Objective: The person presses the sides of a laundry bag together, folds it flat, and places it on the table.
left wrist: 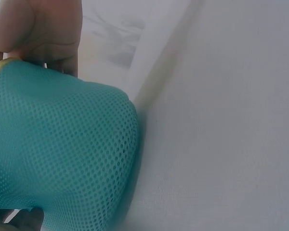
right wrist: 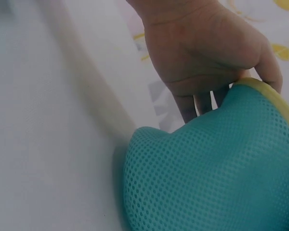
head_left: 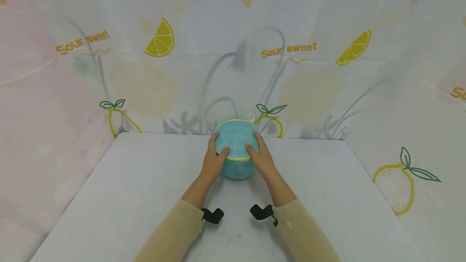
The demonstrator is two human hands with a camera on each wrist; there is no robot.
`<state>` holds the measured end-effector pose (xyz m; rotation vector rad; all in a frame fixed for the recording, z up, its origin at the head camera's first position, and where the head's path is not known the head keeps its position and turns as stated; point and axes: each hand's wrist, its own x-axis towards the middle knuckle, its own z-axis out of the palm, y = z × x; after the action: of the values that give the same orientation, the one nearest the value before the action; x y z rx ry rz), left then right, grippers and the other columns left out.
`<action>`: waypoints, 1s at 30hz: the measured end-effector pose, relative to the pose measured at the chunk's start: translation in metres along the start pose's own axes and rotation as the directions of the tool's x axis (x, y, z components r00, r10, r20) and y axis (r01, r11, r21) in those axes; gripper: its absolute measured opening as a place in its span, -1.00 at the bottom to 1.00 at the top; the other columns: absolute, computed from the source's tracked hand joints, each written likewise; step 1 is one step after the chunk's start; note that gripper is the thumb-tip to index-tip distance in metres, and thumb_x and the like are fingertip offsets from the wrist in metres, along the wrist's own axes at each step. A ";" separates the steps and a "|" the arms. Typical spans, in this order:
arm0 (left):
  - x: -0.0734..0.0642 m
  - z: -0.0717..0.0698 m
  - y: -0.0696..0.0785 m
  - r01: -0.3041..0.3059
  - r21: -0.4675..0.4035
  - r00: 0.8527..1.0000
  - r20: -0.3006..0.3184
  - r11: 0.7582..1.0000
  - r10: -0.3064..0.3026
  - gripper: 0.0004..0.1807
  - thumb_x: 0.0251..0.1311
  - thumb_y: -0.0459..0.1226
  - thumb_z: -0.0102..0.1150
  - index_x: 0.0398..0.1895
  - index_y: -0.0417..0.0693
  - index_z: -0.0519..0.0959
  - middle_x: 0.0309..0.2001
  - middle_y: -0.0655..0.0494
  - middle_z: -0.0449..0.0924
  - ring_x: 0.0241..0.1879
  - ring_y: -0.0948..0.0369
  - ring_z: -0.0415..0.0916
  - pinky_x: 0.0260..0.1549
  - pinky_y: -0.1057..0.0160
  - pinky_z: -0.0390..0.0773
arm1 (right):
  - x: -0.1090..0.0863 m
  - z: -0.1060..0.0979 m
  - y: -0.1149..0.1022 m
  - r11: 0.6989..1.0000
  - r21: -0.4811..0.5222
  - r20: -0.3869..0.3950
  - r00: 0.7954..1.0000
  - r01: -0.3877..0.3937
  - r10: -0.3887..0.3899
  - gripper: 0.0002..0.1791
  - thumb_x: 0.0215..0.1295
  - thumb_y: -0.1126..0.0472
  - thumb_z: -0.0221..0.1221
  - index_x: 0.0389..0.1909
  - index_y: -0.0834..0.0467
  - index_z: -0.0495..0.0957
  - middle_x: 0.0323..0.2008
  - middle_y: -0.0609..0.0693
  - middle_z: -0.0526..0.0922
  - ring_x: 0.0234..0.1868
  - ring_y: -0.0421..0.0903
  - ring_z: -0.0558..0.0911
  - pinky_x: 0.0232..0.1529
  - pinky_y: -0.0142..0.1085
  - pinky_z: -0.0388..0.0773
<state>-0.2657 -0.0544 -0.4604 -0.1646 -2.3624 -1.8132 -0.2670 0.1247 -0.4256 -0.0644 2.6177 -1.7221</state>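
A round teal mesh laundry bag (head_left: 238, 138) with yellow piping stands on the white table, its lower part resting near the surface. My left hand (head_left: 214, 163) grips its left side, thumb on the front of the piping and fingers round the edge. On the opposite side my right hand (head_left: 263, 159) holds it the same way, thumb in front. The left wrist view shows the bulging mesh side of the bag (left wrist: 67, 139) below the left hand (left wrist: 43, 29). In the right wrist view, the right hand (right wrist: 202, 57) pinches the bag by its yellow rim (right wrist: 272, 96).
The white tabletop (head_left: 145, 181) spreads out on both sides of the bag. Behind it hangs a pale curtain (head_left: 218, 23) printed with lemons and lettering, meeting the table's back edge. Black wrist cameras (head_left: 214, 216) sit on both cuffs.
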 end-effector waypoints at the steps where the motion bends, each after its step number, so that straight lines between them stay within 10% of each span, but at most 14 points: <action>1: -0.001 0.000 0.000 -0.001 -0.004 1.000 -0.002 1.000 0.001 -0.22 0.45 -0.04 0.02 0.60 0.12 -0.08 0.57 -0.12 -0.02 0.52 -0.09 0.02 0.44 -0.15 0.06 | -0.001 -0.001 -0.001 1.000 -0.004 0.002 1.000 0.001 -0.001 -0.25 0.51 -0.09 0.01 0.60 -0.08 -0.04 0.59 0.14 -0.05 0.56 0.20 -0.04 0.46 0.22 -0.06; 30: -0.031 0.002 0.006 -0.059 0.022 0.998 0.018 0.998 0.058 -0.12 0.36 -0.07 0.19 0.60 0.10 -0.06 0.55 -0.15 0.02 0.48 -0.11 0.10 0.37 -0.21 0.18 | -0.027 -0.020 -0.005 0.986 -0.158 0.103 0.994 0.045 -0.028 -0.22 0.51 -0.01 0.03 0.61 0.05 -0.08 0.58 0.20 -0.05 0.55 0.24 -0.02 0.44 0.25 -0.02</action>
<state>-0.2342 -0.0510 -0.4615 -0.2447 -2.3623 -1.7651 -0.2403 0.1421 -0.4137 -0.1962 2.6902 -1.4729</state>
